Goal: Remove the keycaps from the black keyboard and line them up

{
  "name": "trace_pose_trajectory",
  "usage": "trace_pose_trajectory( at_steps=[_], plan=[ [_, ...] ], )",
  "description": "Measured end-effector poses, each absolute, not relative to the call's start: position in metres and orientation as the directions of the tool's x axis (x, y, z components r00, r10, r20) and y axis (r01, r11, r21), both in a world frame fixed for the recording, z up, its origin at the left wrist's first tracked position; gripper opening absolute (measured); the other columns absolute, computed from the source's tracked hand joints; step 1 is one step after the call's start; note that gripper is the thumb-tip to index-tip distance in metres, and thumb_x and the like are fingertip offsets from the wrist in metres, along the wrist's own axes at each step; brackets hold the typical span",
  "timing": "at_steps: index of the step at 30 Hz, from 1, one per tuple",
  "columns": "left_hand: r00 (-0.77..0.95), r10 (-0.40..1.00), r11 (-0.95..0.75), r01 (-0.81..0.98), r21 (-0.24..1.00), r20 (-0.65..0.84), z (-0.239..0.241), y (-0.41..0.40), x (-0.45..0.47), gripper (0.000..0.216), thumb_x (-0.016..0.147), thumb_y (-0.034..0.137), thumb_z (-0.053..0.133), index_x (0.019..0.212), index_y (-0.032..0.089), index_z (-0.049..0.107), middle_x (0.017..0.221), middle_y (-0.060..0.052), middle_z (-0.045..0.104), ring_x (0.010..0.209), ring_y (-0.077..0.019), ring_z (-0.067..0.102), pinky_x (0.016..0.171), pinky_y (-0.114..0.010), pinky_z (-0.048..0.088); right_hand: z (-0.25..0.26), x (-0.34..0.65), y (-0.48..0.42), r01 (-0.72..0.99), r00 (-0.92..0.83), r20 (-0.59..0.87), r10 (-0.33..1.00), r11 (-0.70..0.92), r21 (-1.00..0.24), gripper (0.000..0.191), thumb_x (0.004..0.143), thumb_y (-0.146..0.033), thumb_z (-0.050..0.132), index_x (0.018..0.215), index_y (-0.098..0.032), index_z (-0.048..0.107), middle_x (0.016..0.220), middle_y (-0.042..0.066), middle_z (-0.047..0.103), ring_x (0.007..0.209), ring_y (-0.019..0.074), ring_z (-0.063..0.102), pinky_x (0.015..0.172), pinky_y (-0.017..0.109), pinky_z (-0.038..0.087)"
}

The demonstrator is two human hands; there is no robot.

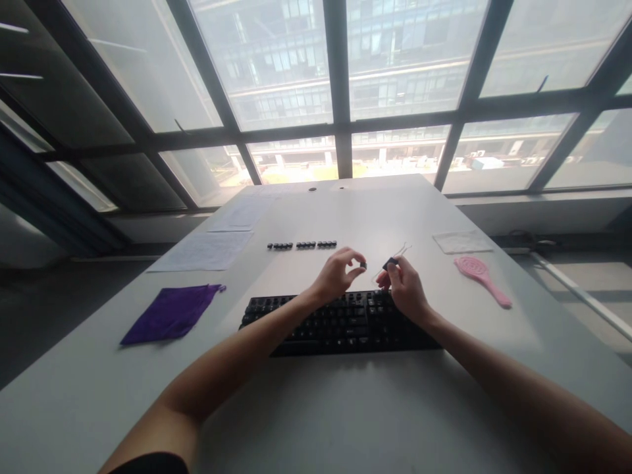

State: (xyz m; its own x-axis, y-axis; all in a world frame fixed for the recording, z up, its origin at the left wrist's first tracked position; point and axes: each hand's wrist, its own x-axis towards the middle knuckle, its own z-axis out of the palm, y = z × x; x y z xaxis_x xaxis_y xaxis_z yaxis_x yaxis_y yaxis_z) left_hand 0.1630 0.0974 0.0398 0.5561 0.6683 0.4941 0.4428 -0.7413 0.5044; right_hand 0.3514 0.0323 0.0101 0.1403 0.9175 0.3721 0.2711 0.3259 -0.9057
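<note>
Pinched between thumb and forefinger of my left hand (340, 272) is a small black keycap (363, 266). My right hand (405, 284) grips a keycap puller (390, 263) with a dark handle and thin wire loops (403, 249) that stick up past the fingers. Both hands are raised over the back edge of a black keyboard (340, 332), a short gap between them. My left forearm covers part of the keys. Behind the keyboard, several black keycaps (306, 245) stand in a row of separate groups.
White sheets of paper (202, 251) and a purple drawstring pouch (170, 315) lie on the left of the white table (316, 408). On the right are a pink hairbrush (481, 280) and a clear flat bag (463, 241). Large windows stand beyond the table.
</note>
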Motion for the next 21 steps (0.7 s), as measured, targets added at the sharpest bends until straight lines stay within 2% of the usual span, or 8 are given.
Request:
trace_pose_trajectory(
  at_steps=[3,8,11,14,21],
  plan=[
    [0.518,0.709,-0.703,0.565,0.431,0.478,0.044,0.151,0.156,0.009,0.084,0.018,0.066,0.094,0.018,0.067,0.095,-0.004,0.068,0.088,-0.0188,0.060,0.089,-0.035,0.048,0.009,0.351,0.034,0.274,0.130,0.369,0.920,0.325,-0.905,0.025,0.100,-0.042,0.042,0.084,-0.022,0.047,0.068,0.002,0.067,0.056,0.0154,0.061,0.056,0.027,0.048],
    [0.566,0.758,-0.650,0.699,0.300,0.324,0.031,0.219,0.150,0.016,0.083,0.019,0.063,0.098,0.017,0.069,0.098,-0.005,0.071,0.097,-0.0209,0.058,0.098,-0.036,0.042,0.011,0.352,0.032,0.271,0.111,0.351,0.930,0.311,-0.911,0.027,0.099,-0.043,0.043,0.084,-0.022,0.048,0.067,0.001,0.067,0.057,0.0156,0.062,0.057,0.027,0.048],
    [0.582,0.762,-0.647,0.708,0.283,0.284,0.021,0.235,0.148,0.021,0.083,0.021,0.063,0.102,0.019,0.071,0.100,-0.005,0.072,0.101,-0.0232,0.056,0.097,-0.038,0.041,0.011,0.352,0.031,0.282,0.101,0.355,0.930,0.315,-0.906,0.028,0.099,-0.044,0.043,0.083,-0.022,0.049,0.068,0.002,0.067,0.058,0.0156,0.062,0.057,0.027,0.048],
    [0.587,0.773,-0.635,0.722,0.274,0.242,0.014,0.242,0.146,0.018,0.082,0.024,0.064,0.098,0.021,0.073,0.105,-0.005,0.072,0.108,-0.0256,0.053,0.099,-0.039,0.038,0.010,0.352,0.032,0.285,0.090,0.361,0.928,0.323,-0.902,0.028,0.099,-0.044,0.043,0.084,-0.022,0.049,0.069,0.002,0.068,0.058,0.0156,0.062,0.058,0.027,0.048],
    [0.545,0.819,-0.573,0.761,0.305,0.180,0.005,0.258,0.144,0.020,0.079,0.025,0.068,0.098,0.024,0.075,0.106,-0.002,0.073,0.113,-0.0252,0.052,0.104,-0.039,0.034,0.006,0.353,0.034,0.284,0.077,0.359,0.930,0.324,-0.902,0.025,0.100,-0.042,0.044,0.086,-0.022,0.050,0.069,0.001,0.068,0.059,0.0156,0.063,0.059,0.027,0.047]
  ],
)
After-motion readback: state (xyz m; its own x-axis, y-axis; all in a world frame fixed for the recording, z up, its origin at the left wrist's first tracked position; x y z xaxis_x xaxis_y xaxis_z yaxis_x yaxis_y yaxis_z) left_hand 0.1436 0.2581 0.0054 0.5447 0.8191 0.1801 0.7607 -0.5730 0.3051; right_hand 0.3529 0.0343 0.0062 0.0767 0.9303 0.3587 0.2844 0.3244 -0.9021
